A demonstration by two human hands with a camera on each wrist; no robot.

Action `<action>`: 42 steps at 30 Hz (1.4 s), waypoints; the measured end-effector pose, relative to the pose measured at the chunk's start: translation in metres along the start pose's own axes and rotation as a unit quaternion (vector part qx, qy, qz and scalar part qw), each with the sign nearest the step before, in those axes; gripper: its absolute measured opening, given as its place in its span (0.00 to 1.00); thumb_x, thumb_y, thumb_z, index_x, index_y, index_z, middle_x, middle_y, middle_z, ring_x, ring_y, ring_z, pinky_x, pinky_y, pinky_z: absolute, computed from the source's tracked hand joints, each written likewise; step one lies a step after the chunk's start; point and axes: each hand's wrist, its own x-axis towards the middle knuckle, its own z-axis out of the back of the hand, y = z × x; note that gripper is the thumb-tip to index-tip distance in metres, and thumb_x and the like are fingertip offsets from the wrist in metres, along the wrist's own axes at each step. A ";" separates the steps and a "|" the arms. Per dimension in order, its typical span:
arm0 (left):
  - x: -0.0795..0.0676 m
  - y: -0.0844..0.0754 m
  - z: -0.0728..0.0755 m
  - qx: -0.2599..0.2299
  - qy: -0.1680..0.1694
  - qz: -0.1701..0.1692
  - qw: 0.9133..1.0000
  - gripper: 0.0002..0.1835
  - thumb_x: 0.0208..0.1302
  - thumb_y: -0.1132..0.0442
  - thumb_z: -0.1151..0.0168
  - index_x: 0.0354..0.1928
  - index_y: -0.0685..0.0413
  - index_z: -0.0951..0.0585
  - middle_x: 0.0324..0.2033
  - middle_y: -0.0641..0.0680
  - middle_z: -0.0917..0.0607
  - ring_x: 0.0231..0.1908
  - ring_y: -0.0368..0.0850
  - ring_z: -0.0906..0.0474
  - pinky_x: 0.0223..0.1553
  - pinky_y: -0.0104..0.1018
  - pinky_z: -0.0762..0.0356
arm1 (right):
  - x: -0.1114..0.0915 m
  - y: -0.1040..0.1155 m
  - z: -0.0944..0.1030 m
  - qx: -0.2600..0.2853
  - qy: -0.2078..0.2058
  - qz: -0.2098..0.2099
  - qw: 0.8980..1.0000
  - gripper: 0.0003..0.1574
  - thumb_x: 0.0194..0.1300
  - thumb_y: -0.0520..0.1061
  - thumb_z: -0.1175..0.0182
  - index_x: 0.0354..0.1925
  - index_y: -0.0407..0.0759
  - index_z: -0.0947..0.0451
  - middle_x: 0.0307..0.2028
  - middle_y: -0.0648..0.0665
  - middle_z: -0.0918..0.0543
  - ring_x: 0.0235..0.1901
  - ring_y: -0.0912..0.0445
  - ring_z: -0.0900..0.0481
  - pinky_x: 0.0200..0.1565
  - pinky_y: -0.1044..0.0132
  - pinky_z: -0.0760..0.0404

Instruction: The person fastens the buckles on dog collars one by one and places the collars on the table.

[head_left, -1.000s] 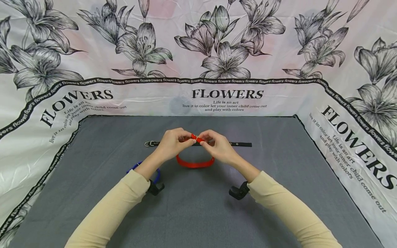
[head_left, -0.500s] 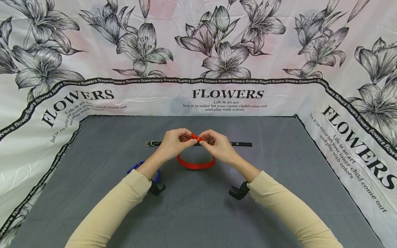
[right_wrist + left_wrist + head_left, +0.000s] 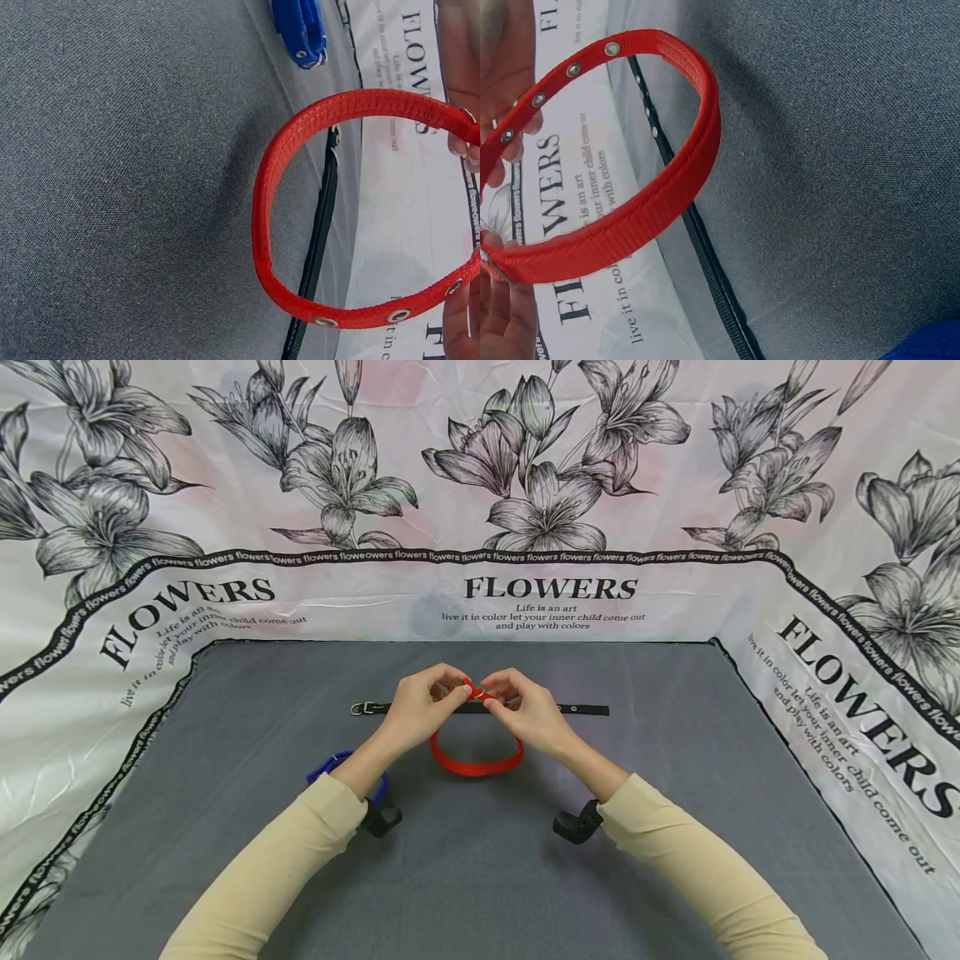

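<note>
Above the grey cloth surface point(image 3: 480, 877), the left hand point(image 3: 422, 703) and right hand point(image 3: 529, 712) pinch the looped red woven-fabric strap point(image 3: 477, 768) at its meeting ends, which could spring apart if either grip slackened.

The red collar point(image 3: 630, 231) looks like ribbed woven webbing; its eyelets point(image 3: 573, 70) are shiny metal. The black collar point(image 3: 590, 710) has a metal buckle point(image 3: 366, 707). The cloth point(image 3: 480, 868) is matt and fine-grained, the backdrop point(image 3: 375, 593) smooth and slightly glossy.
</note>
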 end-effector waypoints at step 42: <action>0.004 -0.003 0.001 -0.195 -0.005 0.070 0.978 0.10 0.70 0.64 0.55 0.48 0.62 0.34 0.42 0.68 0.25 0.39 0.53 0.20 0.41 0.44 0.20 | -0.007 0.039 0.007 -0.011 0.018 -0.041 0.999 0.08 0.64 0.40 0.44 0.42 0.38 0.27 0.33 0.42 0.21 0.33 0.51 0.24 0.32 0.64 0.27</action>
